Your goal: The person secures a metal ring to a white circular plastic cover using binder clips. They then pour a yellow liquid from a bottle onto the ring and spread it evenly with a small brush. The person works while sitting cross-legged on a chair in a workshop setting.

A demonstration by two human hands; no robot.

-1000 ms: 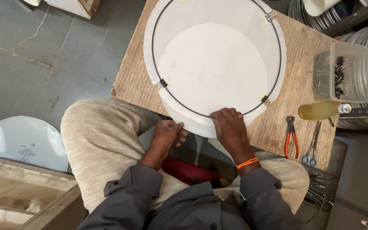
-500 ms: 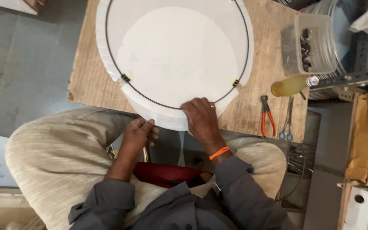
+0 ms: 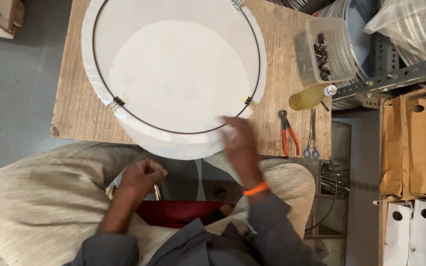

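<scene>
1. The white round fabric lampshade drum lies on the brown chipboard table; a dark wire ring is clipped on at three visible points.
2. The right hand, blurred, touches the near rim; finger state cannot be told.
3. The left hand is fisted below the table edge, around a thin item, unidentified.
4. Fixing the ring to the rim appears unfinished; the red-handled pliers lie unused.

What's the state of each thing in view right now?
White drum shade: upright on the board, open top, wire ring clipped to its rim.
Right hand: blurred, at the shade's near rim; grip unclear.
Left hand: closed into a fist below the board's edge.
Plastic tub: lid off, metal bits inside.
Yellow bottle: lying on its side, capped.
Pliers: lying flat, untouched.
Scissors: lying flat, closed.
</scene>
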